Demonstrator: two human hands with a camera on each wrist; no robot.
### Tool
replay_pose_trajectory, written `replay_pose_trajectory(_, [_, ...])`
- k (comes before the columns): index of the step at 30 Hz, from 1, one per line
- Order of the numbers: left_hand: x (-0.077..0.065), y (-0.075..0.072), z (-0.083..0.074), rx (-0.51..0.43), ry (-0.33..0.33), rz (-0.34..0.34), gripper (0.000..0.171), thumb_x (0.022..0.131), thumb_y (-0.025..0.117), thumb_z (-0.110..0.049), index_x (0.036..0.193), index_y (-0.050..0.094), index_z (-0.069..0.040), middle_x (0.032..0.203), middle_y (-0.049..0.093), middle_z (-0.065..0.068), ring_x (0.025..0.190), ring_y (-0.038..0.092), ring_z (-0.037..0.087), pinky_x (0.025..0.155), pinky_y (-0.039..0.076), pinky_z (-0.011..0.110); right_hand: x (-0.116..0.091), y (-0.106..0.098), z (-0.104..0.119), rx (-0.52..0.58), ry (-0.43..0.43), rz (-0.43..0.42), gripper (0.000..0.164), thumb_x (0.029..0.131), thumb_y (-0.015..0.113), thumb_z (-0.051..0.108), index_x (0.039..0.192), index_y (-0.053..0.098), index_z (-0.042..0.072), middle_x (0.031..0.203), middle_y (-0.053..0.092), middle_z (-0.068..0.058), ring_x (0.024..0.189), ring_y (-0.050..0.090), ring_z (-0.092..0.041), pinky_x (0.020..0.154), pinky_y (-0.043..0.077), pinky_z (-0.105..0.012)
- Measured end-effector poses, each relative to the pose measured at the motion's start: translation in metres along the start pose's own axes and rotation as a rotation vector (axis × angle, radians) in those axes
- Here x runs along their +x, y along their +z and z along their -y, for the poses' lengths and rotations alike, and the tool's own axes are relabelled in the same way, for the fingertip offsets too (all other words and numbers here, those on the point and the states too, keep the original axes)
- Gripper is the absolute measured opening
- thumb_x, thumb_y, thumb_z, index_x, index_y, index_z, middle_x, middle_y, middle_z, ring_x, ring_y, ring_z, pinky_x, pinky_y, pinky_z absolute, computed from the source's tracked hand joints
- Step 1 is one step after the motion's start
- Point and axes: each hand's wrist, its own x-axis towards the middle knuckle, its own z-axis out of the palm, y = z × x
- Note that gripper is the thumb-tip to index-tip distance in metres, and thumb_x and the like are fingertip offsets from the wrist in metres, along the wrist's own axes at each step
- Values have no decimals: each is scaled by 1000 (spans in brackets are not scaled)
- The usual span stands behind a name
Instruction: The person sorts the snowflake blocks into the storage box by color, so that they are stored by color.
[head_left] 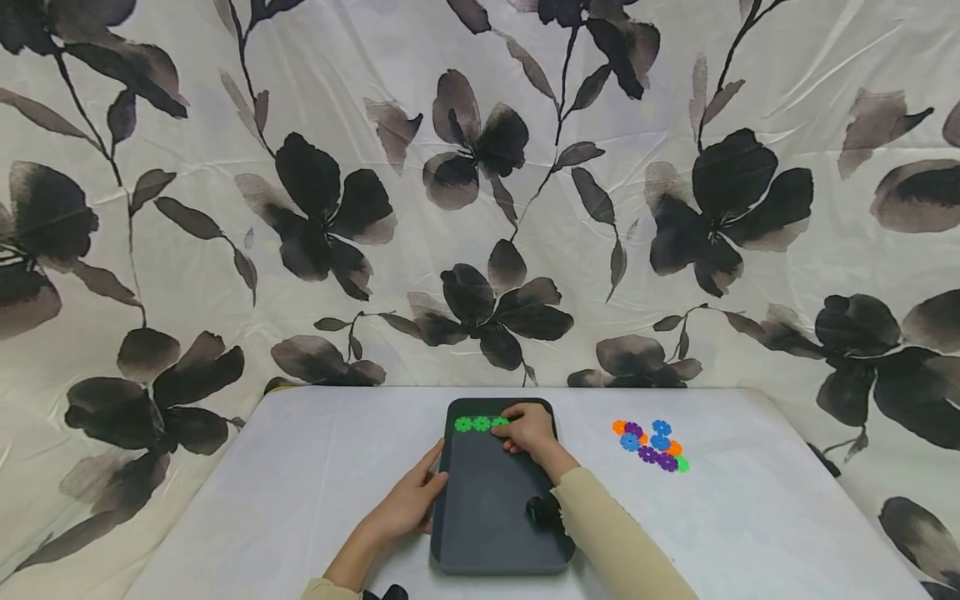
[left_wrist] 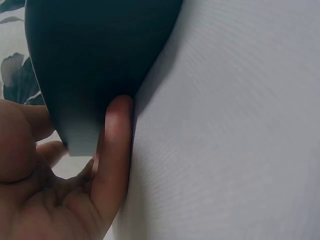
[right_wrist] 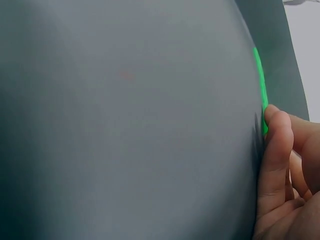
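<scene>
A dark grey tray (head_left: 495, 517) lies lengthwise on the table. Near its far end, green flower-shaped plastic discs (head_left: 472, 424) form a row. My right hand (head_left: 528, 429) reaches over the tray and pinches the rightmost green disc (head_left: 499, 422) between thumb and fingertips. In the right wrist view, the fingertips meet at the end of a thin green strip (right_wrist: 261, 80) of discs, seen almost edge-on. My left hand (head_left: 408, 504) grips the tray's left side. The left wrist view shows that hand's thumb and fingers (left_wrist: 117, 145) around the tray edge (left_wrist: 85, 135).
To the right of the tray, a loose cluster of flower-shaped discs (head_left: 648, 455) in orange, purple, blue and green lies on the white table (head_left: 315, 467). Behind the table hangs a floral cloth (head_left: 480, 225). A black wrist device (head_left: 543, 511) sits at the right sleeve, over the tray.
</scene>
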Motion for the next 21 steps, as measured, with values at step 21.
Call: replay_pose_trajectory(21, [0,2,0,40,-1,-15,59,105,44,-30,157,18,-22,107,56,13,87,56,24,65,50,40,-2,-2,-6,-24,-35,-13,32,78,79,2,106,64,-4,63,63,-10,42,57,-10,42,50,-26])
